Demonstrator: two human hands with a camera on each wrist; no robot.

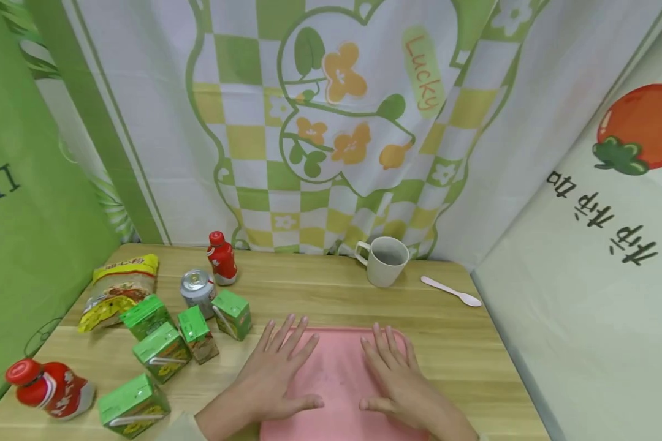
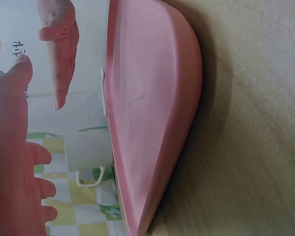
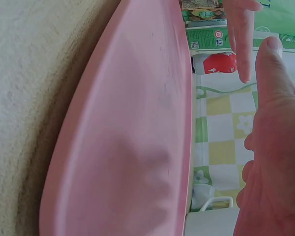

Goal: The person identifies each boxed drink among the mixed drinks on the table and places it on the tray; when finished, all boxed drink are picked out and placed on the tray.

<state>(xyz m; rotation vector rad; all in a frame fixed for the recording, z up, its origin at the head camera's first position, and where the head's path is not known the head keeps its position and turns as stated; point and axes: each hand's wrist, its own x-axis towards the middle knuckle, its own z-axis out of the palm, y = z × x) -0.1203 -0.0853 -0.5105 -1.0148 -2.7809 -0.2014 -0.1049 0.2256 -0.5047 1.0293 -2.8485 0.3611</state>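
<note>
A pink tray [image 1: 331,373] lies flat at the near middle of the wooden table. Over its left side is my left hand [image 1: 270,373], palm down with fingers spread. My right hand [image 1: 399,380] is over the tray's right side in the same way, thumbs pointing at each other. Both wrist views show a gap between the hands and the tray. The left wrist view has my left hand [image 2: 10,147] at its left edge, and the right wrist view has my right hand [image 3: 273,137] at its right edge. Neither hand holds anything.
Left of the tray stand several green drink boxes [image 1: 162,352], a silver can [image 1: 198,291], two red bottles [image 1: 223,260] and a yellow food packet [image 1: 122,288]. Behind the tray are a white mug [image 1: 385,266] and a pale pink spoon [image 1: 449,290]. Curtains [image 1: 154,122] border the table.
</note>
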